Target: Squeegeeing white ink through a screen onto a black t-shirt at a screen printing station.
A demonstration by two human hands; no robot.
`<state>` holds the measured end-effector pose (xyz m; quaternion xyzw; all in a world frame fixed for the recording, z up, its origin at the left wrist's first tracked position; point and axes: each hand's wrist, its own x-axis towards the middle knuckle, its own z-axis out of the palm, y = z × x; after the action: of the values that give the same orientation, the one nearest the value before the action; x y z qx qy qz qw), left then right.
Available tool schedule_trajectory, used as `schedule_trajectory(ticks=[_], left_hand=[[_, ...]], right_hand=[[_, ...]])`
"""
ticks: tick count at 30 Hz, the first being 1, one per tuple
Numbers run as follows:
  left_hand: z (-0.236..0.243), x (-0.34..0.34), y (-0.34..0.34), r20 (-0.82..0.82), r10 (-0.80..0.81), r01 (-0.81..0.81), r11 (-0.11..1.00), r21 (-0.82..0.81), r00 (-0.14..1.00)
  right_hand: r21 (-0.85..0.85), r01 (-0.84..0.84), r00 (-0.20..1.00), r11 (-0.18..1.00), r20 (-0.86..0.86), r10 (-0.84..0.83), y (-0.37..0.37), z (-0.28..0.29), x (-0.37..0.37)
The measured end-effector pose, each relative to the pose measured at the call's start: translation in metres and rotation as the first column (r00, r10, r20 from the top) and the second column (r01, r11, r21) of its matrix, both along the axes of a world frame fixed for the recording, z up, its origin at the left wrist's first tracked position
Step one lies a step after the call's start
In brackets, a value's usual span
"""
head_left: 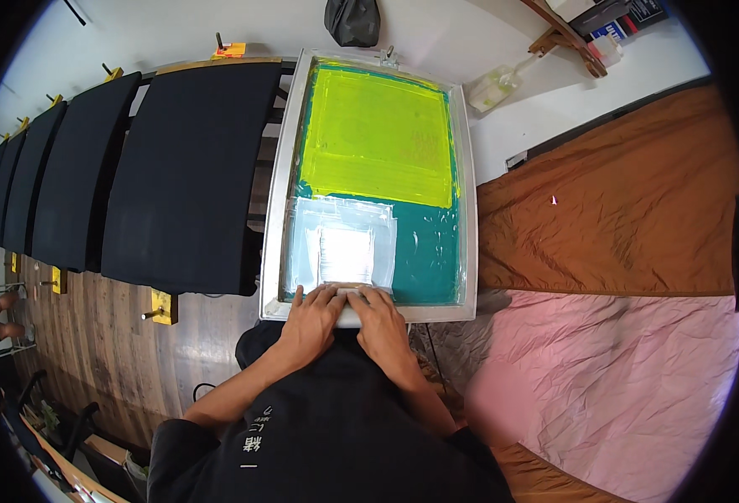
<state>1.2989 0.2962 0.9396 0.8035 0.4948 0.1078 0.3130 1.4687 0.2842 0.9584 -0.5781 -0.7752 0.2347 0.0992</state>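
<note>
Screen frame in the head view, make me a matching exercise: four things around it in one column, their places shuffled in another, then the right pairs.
Things
1. Yellow-green patch
2. White patch
3. Black boards
4. Left hand and right hand

Places
A. To the left of the frame
B. At the frame's near edge
C. Inside the frame, in its far part
D. Inside the frame, near and to the left

Pairs: 1-C, 2-D, 3-A, 4-B.
</note>
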Motion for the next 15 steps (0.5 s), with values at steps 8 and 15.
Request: schedule_trajectory(ticks=[8,15], left_hand=[[0.008,-0.006,0.005,-0.035,-0.016,0.017,1.0,0.026,0.999],[0.002,0.014,0.074,0.082,0.07,-0.083,0.982,0.169,0.994]], right_hand=[[-0.016,0.031,0.999,0.999,-0.016,-0.032,0.003,0.007,-0.008],[0.078,0.081,0.997,0.994,-0.01,-0.081,0.073,0.002,0.007]])
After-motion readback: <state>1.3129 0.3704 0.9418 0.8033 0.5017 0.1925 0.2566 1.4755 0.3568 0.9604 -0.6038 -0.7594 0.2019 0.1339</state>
